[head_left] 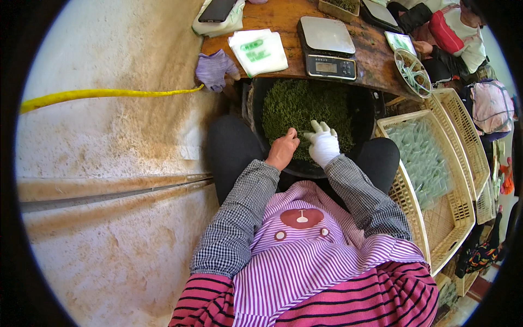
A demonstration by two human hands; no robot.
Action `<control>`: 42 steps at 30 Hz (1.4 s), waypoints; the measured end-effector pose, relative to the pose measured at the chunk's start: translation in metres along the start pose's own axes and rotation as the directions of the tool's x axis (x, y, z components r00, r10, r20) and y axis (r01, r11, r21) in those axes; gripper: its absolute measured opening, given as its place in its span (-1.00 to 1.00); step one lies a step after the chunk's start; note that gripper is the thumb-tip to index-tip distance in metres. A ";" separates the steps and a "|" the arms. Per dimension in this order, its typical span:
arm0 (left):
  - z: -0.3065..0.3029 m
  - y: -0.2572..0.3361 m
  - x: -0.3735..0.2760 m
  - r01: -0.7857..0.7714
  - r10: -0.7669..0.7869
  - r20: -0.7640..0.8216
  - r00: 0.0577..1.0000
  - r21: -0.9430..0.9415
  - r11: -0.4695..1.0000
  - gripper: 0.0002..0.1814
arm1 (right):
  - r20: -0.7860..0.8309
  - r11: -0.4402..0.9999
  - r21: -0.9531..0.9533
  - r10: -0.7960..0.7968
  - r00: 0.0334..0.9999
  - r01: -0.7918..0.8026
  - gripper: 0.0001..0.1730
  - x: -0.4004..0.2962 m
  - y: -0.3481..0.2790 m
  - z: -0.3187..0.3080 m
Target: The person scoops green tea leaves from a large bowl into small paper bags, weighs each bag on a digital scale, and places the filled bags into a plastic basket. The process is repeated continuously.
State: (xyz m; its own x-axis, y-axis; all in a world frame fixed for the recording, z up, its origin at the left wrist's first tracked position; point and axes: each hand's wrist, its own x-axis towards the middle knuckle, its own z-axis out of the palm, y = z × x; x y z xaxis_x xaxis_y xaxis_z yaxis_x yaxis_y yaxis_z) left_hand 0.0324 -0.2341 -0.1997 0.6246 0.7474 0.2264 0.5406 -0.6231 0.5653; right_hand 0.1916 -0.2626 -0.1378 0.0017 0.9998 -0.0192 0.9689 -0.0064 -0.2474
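A black tub [250,122] stands between my knees, heaped with small-leaved green plant matter [304,102]. Over the near part of that heap, my bare left hand [283,149] has its fingers drawn together. My right hand [325,145] is in a white glove, close to the left, with several fingers spread. A thin pale strand [303,131] seems to lie between the two hands; it is too small to tell which fingers grip it. The undersides of both hands are hidden.
Beyond the tub, a wooden table [273,14] bears a digital scale [329,41], printed plastic bags [259,53] and a purple glove [214,69]. At right, a plastic crate [445,245] holds filled clear bags [421,159]. A stained wall [102,139] runs along the left. Another person [453,34] sits at upper right.
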 end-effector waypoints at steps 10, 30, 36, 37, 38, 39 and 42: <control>-0.016 0.011 0.001 0.002 0.000 0.041 0.999 -0.042 0.999 -0.85 | 0.195 0.969 0.172 0.140 0.971 -0.175 -0.58 0.014 0.012 0.030; -0.110 0.124 0.042 -0.006 -0.288 -0.235 0.928 -0.783 0.622 -0.89 | -0.774 0.983 -0.014 -0.127 0.621 0.184 -0.67 0.136 0.043 -0.171; -0.096 0.118 0.030 0.064 -0.345 -0.198 0.918 -0.783 0.619 -0.89 | -0.702 0.976 0.160 0.009 0.713 0.146 -0.60 0.116 0.045 -0.146; -0.094 0.112 0.030 0.076 -0.362 -0.197 0.911 -0.783 0.617 -0.89 | -0.716 0.953 0.249 0.060 0.696 0.174 -0.61 0.096 0.044 -0.139; -0.091 0.108 0.030 0.087 -0.377 -0.193 0.906 -0.786 0.612 -0.89 | -0.604 0.841 0.476 0.101 0.791 0.257 -0.57 0.075 0.047 -0.126; -0.087 0.107 0.032 0.117 -0.408 -0.168 0.897 -0.800 0.588 -0.88 | -0.476 0.674 0.679 0.105 0.873 0.290 -0.52 0.053 0.048 -0.113; -0.082 0.113 0.040 0.089 -0.394 -0.186 0.900 -0.806 0.584 -0.90 | -0.215 0.313 0.930 0.043 0.976 0.191 -0.51 -0.010 0.023 -0.098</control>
State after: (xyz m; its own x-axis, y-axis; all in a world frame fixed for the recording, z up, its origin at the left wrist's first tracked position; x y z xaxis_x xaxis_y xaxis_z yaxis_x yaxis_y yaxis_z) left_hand 0.0727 -0.2556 -0.0615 0.2444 0.9611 0.1288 -0.0829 -0.1116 0.9903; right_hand 0.2381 -0.2709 -0.0483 0.0961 0.9791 0.1790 0.0737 0.1724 -0.9823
